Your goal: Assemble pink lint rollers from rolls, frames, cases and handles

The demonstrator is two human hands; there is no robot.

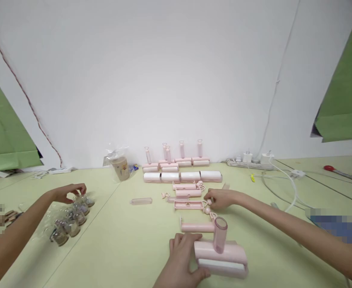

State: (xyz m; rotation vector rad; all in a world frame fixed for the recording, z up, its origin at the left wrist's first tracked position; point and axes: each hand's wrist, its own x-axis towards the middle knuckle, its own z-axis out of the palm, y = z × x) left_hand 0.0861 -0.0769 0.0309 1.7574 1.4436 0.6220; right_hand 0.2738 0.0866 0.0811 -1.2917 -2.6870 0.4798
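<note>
My left hand (180, 258) is wrapped round the left end of a large pink roller (221, 256), which has a clear pink tube standing on top, near the front edge. Farther back, my right hand (221, 199) pinches a small pink looped piece (209, 203) at the right end of an open pink holder (189, 205). Nearer me lies another pink holder (197, 227), and more pink holders (188, 193) are just behind. Behind these is a row of white rolls in pink casings (182, 176), with smaller rollers (170, 167) with upright handles at the wall.
At left, another person's hand (71, 194) touches bagged clear-topped cups (72, 226). A clear tube (141, 201) lies at centre-left. A bagged beige cup (121, 168) stands by the wall. At right are a power strip (248, 163), white cables and red-handled scissors (341, 173).
</note>
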